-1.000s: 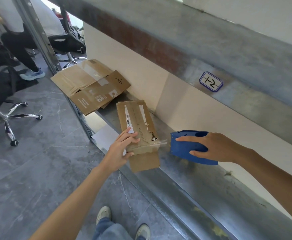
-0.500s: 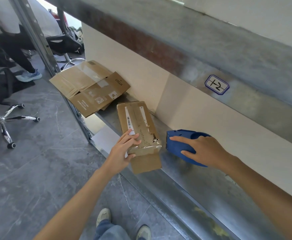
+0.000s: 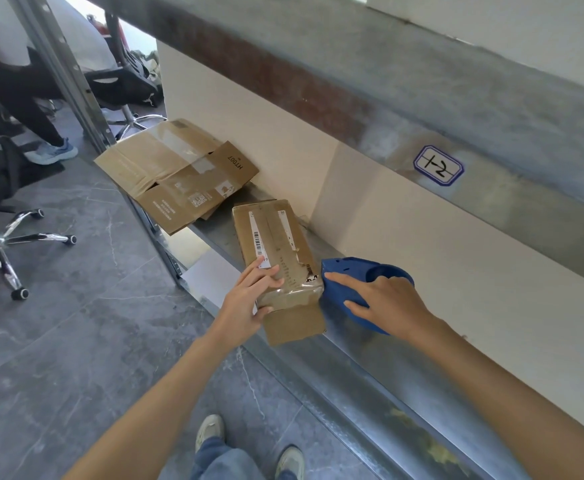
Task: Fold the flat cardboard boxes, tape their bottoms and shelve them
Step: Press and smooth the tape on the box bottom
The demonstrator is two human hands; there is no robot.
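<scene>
On your shelf (image 3: 370, 362), the folded box (image 3: 276, 251) lies ahead. The tape dispenser (image 3: 352, 277) touches it at its 3 o'clock, and the flat boxes (image 3: 176, 174) lie at its 10 o'clock.

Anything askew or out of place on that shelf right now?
Yes. The flattened cardboard lies crooked, jutting past the shelf's front edge. The small box under the left hand also overhangs that edge, and its tape looks wrinkled.
</scene>
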